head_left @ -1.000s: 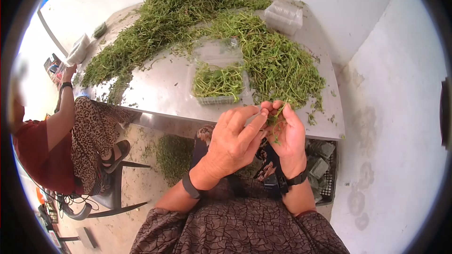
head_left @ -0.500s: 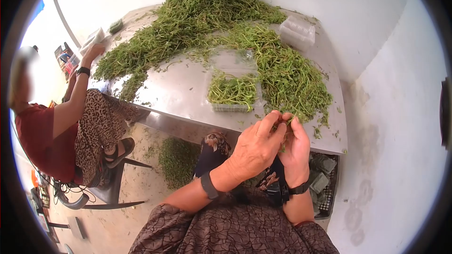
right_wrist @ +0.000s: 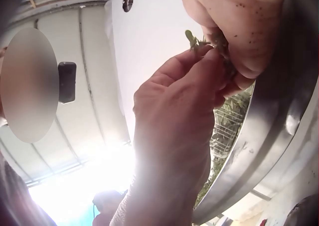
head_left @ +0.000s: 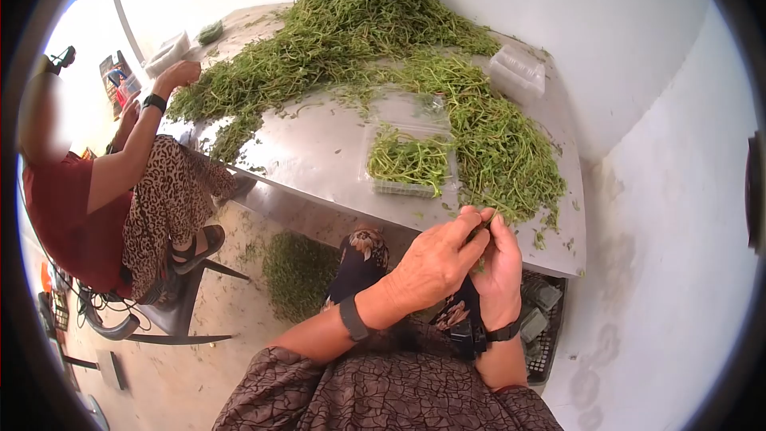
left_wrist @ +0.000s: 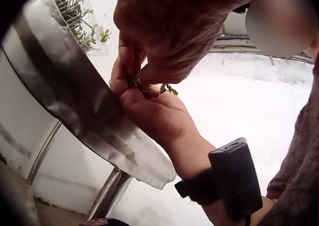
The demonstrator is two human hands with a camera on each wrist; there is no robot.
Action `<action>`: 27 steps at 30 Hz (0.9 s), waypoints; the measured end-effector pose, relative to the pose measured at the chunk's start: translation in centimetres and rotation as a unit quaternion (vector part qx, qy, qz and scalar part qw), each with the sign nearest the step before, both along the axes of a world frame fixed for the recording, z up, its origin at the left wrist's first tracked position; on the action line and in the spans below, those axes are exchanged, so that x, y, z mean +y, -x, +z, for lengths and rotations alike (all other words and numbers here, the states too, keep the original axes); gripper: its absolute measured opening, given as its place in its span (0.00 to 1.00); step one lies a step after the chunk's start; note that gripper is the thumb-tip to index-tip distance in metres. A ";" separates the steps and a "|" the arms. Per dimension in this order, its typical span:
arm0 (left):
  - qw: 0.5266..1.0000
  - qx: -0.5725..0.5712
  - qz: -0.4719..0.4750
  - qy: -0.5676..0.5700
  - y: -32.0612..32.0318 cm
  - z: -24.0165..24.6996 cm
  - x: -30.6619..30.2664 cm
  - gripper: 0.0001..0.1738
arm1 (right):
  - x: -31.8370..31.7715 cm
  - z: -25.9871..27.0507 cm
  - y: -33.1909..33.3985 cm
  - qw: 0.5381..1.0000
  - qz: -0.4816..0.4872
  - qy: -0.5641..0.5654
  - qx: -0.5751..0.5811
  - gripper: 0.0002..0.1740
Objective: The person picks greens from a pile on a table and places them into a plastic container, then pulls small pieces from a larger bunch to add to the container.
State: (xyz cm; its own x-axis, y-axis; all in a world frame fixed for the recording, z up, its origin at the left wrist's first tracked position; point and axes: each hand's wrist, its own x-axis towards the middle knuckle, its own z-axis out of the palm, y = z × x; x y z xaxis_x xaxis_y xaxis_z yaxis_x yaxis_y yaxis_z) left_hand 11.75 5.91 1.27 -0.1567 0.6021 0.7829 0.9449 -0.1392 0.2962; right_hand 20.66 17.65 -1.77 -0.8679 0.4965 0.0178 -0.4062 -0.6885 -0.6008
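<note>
Close over the front edge of the steel table, my left hand [head_left: 431,263] pinches a small green leafy sprig [left_wrist: 168,89] between thumb and fingertips. My right hand [head_left: 501,271], palm turned up, holds the same greens in its curled fingers, its fingertips meeting those of the left. Most of the sprig is hidden by the fingers; a few leaves poke out in both wrist views. Beyond the hands on the table sits a clear plastic box [head_left: 407,189] with its lid folded back, filled with green stems [head_left: 411,160]. A heap of loose stems [head_left: 511,152] lies right of it.
A taller pile of greens [head_left: 359,8] covers the back of the steel table [head_left: 311,152]. Stacked clear boxes [head_left: 519,72] stand at back right. A black crate [head_left: 546,351] sits below. On the left, another person [head_left: 76,215] sits reaching over the table.
The view has shifted, so the table sits lower and further right. My fingers have drawn closer around the sprig, which shows less. The other person's hand has moved from the boxes toward the pile.
</note>
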 end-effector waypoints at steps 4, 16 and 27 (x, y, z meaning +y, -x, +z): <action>1.000 -0.020 -0.023 0.004 -0.3 0.0 0.0 0.19 | -0.2 0.2 0.3 1.000 -0.003 0.002 0.018 0.14; 0.996 -0.060 -0.060 -0.017 0.2 -0.4 -1.9 0.22 | -0.3 0.7 0.3 0.997 -0.058 0.019 -0.056 0.14; 0.973 -0.183 -0.098 -0.104 0.5 0.3 -2.5 0.15 | 0.1 2.5 0.5 0.991 -0.031 0.062 -0.111 0.12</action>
State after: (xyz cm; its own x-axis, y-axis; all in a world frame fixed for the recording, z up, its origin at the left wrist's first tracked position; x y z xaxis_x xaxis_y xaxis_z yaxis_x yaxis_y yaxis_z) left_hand 11.22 3.42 1.52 -0.3455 0.4835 0.8042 0.7308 -0.3989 0.5538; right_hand 20.15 17.77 0.76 -0.8112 0.5356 -0.2345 -0.3173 -0.7401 -0.5930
